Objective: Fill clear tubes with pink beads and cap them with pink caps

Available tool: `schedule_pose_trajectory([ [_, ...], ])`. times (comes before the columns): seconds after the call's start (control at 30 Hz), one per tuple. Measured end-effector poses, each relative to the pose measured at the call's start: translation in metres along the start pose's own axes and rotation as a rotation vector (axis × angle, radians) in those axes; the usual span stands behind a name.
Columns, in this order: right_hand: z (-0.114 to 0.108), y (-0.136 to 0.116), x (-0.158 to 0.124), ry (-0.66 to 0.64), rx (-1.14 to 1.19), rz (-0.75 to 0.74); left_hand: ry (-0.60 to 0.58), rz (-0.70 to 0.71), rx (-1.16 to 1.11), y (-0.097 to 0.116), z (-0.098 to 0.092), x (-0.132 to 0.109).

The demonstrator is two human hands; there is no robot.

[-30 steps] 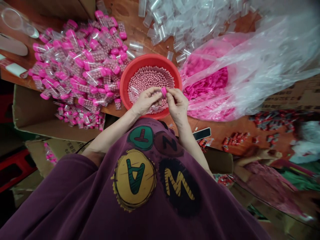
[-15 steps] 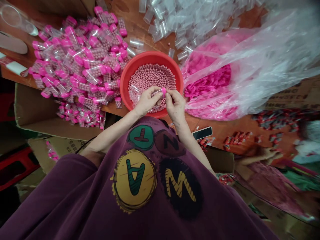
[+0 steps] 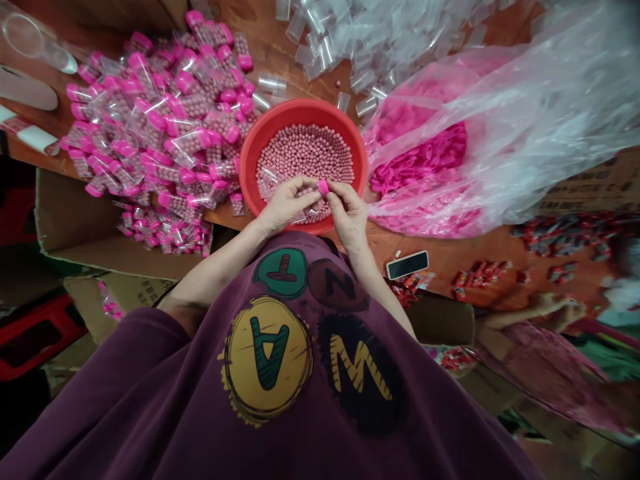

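Observation:
Over the front of a red bowl [image 3: 249, 175] of pink beads [image 3: 309, 152], my two hands meet at a small clear tube. My left hand [image 3: 286, 205] is closed around the tube, which its fingers mostly hide. On the tube's right end is a bright pink cap [image 3: 323, 187], and the thumb and fingertips of my right hand [image 3: 349, 212] pinch it. Several clear tubes [image 3: 270, 179] lie on the beads, left of centre. Right of the bowl, an open plastic bag [image 3: 505, 147] holds many loose pink caps [image 3: 425, 160].
A heap of filled, pink-capped tubes [image 3: 165, 120] spreads left, down into a cardboard box [image 3: 60, 220]. Unfilled clear tubes [image 3: 360, 40] lie at the back. A phone [image 3: 407, 265] and small red packets [image 3: 483, 275] are on the right. Another person's hands [image 3: 555, 310] work at lower right.
The pink cap and both hands have shifted slightly left and down over the bowl. The other person's hands have moved right. The whole view has shifted a little.

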State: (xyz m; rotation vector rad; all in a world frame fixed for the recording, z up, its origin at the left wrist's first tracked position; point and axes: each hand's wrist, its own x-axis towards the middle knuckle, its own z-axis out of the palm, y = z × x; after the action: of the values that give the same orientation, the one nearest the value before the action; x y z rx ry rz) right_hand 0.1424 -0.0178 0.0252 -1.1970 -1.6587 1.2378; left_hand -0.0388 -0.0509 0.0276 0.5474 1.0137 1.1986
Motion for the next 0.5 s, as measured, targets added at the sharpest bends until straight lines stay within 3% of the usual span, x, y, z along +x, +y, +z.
schedule_pose_trajectory([
  [0.17,-0.003,-0.004,0.002,-0.017,0.006,0.047,0.042,-0.057,-0.101,-0.003,0.007,-0.002],
  [0.33,0.002,-0.006,0.004,-0.022,-0.203,-0.034,0.105,-0.069,-0.158,-0.009,0.012,0.0],
  [0.5,-0.001,-0.011,0.008,-0.2,-0.216,-0.019,0.166,-0.205,-0.243,-0.001,0.015,0.003],
])
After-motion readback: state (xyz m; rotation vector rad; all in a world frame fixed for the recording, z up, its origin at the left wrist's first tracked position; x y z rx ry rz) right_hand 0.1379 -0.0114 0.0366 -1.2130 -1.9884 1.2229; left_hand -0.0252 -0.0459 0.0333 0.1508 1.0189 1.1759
